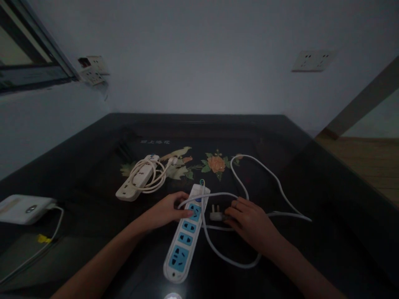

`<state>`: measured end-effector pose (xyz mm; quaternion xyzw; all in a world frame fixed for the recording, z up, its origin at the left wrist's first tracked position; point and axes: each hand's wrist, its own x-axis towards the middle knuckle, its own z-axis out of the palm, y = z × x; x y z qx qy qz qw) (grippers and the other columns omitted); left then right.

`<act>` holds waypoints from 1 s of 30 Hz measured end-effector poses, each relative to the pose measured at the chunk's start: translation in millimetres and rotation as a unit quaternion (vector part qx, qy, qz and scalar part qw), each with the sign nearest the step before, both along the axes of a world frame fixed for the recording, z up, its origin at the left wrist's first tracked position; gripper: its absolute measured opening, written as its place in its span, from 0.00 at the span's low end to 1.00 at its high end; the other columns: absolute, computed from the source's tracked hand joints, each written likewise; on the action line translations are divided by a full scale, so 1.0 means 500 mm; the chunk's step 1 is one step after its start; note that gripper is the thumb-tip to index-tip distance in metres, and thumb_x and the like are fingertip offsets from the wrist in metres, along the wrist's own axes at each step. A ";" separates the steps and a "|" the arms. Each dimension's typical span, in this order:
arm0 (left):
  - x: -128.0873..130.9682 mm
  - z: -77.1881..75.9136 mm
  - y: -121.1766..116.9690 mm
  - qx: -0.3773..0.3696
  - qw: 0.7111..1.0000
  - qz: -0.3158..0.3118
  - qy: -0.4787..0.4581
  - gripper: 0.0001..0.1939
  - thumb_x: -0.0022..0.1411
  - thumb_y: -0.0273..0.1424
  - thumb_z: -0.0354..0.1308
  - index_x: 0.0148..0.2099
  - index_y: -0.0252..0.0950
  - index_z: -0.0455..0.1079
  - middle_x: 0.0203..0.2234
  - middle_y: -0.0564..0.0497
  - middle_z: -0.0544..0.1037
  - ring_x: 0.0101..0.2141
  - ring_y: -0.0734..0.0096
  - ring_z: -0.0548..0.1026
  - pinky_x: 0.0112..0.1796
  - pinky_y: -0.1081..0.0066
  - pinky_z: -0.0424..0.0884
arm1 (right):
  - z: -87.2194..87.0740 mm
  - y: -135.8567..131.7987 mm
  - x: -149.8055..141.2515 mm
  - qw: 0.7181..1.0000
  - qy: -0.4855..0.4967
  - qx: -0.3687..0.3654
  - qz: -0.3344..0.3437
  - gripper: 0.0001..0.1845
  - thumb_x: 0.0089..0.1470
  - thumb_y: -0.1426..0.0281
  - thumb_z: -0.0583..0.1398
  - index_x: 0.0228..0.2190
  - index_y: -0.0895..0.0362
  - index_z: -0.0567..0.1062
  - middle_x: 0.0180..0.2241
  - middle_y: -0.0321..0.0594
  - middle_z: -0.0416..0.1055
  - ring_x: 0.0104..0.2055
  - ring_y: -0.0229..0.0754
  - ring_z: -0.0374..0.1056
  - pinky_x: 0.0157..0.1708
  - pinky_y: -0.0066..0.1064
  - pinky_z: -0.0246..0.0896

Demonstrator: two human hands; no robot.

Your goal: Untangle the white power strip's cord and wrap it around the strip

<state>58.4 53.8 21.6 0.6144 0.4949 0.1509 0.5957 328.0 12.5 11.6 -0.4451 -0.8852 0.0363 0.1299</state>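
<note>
A white power strip (178, 273) with blue sockets lies tilted in front of me on a dark table. My left hand (170, 209) grips its upper left side, thumb on top near the uppermost socket. A white cord (232, 261) leaves the strip's far end, crosses over it and makes loose loops to the right. Beside the strip, my right hand (249, 216) is closed around the cord's plug (215, 216), whose prongs point away from me. A strand of the cord also passes by the right fingers.
A second white power strip (127, 192) with its cord coiled on it lies further back left. At the left edge is a white box-like device (26, 209) with a cable (57, 228). Wall sockets (313, 61) are at right, more (93, 70) at left. Flowers decorate the dark tabletop (193, 128).
</note>
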 end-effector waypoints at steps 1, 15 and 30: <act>0.001 -0.001 -0.001 -0.012 1.000 0.007 -0.020 0.24 0.51 0.42 0.64 0.46 0.34 0.66 0.37 0.49 0.75 0.37 0.63 0.74 0.34 0.69 0.70 | -0.004 -0.001 -0.001 1.000 0.002 -0.005 -0.002 0.04 0.50 0.74 0.65 0.29 0.56 0.74 0.31 0.38 0.73 0.36 0.44 0.69 0.37 0.34 0.64; 0.059 -0.003 -0.044 -0.074 0.979 0.047 -0.186 0.25 0.53 0.37 0.65 0.51 0.39 0.63 0.46 0.46 0.74 0.47 0.59 0.72 0.45 0.63 0.69 | -0.018 -0.001 -0.050 0.993 0.099 -0.025 -0.059 0.07 0.53 0.78 0.60 0.33 0.58 0.77 0.34 0.43 0.75 0.37 0.47 0.70 0.38 0.38 0.67; 0.071 -0.010 -0.055 -0.100 0.963 0.084 -0.234 0.27 0.51 0.37 0.67 0.52 0.41 0.63 0.47 0.46 0.73 0.46 0.59 0.73 0.46 0.62 0.68 | -0.013 -0.010 -0.054 0.952 0.287 -0.101 -0.028 0.21 0.54 0.83 0.50 0.43 0.55 0.75 0.44 0.47 0.70 0.50 0.48 0.63 0.51 0.45 0.62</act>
